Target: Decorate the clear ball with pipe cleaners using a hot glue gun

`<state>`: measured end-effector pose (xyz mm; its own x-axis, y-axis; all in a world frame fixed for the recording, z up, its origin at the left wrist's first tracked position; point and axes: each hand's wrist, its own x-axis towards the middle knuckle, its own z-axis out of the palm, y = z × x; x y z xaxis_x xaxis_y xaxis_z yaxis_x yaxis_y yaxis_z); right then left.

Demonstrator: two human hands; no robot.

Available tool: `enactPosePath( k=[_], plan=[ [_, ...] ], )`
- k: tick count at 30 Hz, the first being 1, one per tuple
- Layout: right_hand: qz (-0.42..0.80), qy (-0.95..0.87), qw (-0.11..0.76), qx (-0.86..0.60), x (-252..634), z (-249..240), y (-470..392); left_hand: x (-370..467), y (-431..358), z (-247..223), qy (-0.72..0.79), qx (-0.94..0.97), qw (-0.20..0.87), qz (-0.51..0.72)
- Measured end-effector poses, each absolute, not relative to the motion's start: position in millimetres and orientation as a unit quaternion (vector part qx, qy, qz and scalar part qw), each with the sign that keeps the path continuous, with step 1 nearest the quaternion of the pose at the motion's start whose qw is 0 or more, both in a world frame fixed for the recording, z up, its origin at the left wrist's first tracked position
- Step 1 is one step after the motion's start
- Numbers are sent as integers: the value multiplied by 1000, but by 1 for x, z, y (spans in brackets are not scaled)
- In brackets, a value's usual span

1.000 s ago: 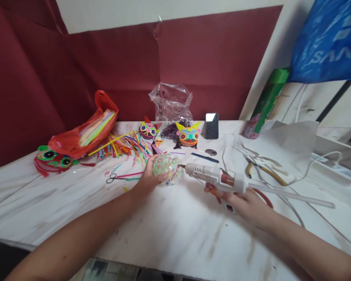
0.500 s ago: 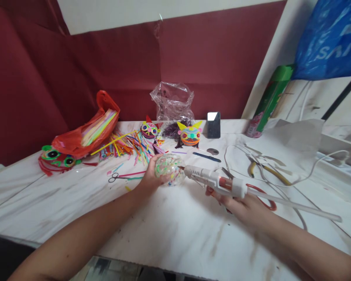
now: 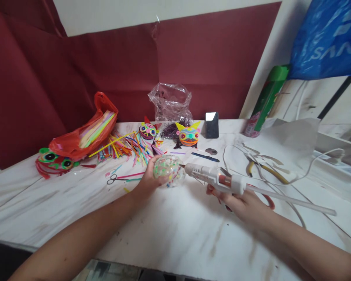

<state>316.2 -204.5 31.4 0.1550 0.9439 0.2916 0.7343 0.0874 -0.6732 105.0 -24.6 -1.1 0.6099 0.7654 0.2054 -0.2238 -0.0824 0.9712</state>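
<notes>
A clear round ball with coloured bits inside (image 3: pixel 170 170) is held above the white table by my left hand (image 3: pixel 152 175), whose fingers wrap round its left side. My right hand (image 3: pixel 234 199) grips a white glue gun (image 3: pixel 203 173) by its handle. The gun's nozzle points left at the ball's right side; whether they touch is hard to tell. A long glue stick (image 3: pixel 292 201) sticks out of the gun's rear. Behind the ball stand a yellow-horned decorated head (image 3: pixel 189 136) and a smaller red-horned one (image 3: pixel 148 131).
A red bag of pipe cleaners (image 3: pixel 83 134) and a green-eyed figure (image 3: pixel 54 162) lie left, near scissors (image 3: pixel 112 179). At the back stands a phone (image 3: pixel 212 125). Pliers (image 3: pixel 272 173), a white cord and a green can (image 3: pixel 267 101) are on the right.
The whole view has shifted slightly, moving the background a little left. Both hands keep their holds, and the nozzle stays beside the ball.
</notes>
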Motion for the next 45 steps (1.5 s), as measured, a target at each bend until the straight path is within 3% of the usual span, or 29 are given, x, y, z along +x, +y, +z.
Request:
enactPosePath(
  k=[45],
  plan=[
    [119,-691,370,-609,309,28,-210,106,-27,-1,238,614,630,411]
  ],
)
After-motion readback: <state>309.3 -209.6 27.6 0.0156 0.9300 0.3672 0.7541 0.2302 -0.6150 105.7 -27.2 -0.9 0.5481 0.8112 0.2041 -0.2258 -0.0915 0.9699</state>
